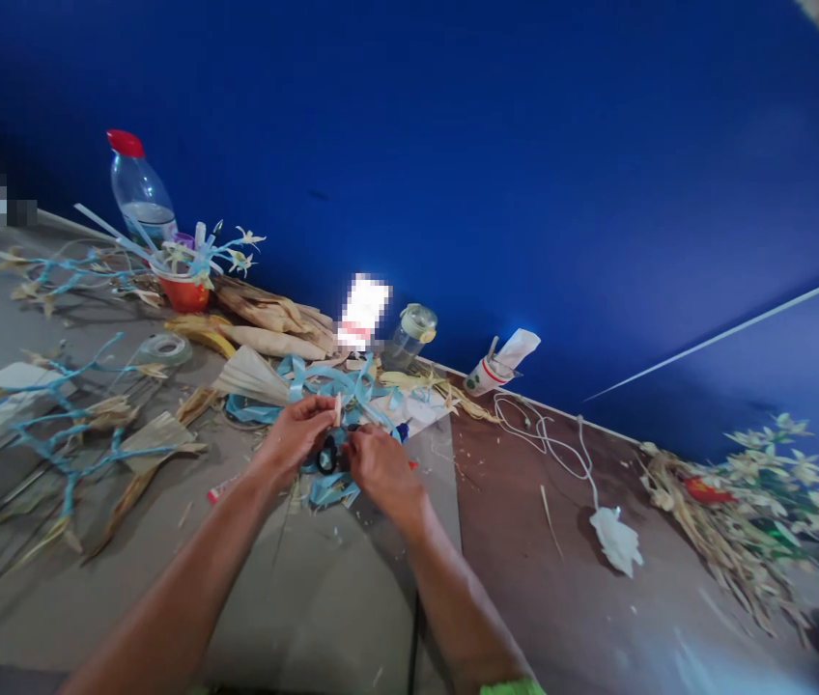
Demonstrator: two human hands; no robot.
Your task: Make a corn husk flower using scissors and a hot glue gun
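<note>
My left hand (298,431) is closed in a pinch on a small pale strip of dried husk (338,408), held upright over a tangle of light blue ribbon (329,386). My right hand (379,465) is closed too, fingers curled close to the left hand above the ribbon; what it grips is hidden. A dark tape roll (326,456) lies between the two hands. Both forearms reach in from the bottom edge.
Blue-wrapped stems with husk flowers (69,425) lie at left. An orange cup (183,290), a red-capped bottle (138,188), corn husks (275,323), a jar (413,333), a paper cup (496,367), a white cable (554,444) and a husk flower heap (749,502) line the blue wall.
</note>
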